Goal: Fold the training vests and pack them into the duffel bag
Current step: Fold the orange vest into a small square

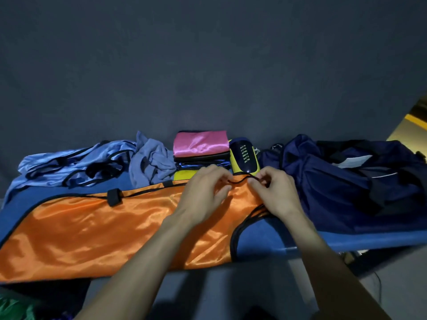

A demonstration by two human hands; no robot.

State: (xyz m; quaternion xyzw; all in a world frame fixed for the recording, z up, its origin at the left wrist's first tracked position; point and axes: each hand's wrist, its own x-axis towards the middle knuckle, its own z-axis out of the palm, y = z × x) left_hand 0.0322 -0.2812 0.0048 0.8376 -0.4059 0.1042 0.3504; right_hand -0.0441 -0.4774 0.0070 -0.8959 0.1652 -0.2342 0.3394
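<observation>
An orange satin training vest [92,229] with black trim lies spread across the blue table [346,239]. My left hand [205,192] and my right hand [275,192] both pinch the vest's black-edged far rim near its right shoulder. A stack of folded vests with a pink one [199,143] on top sits just behind my hands. The navy duffel bag [346,181] lies open at the right end of the table. Unfolded light blue vests [76,165] are heaped at the back left.
A yellow and dark shin guard [243,158] stands beside the folded stack. A grey-blue crumpled cloth [152,162] lies left of the stack. A dark curtain [208,65] hangs behind the table. Green fabric [13,308] shows at the bottom left, below the table edge.
</observation>
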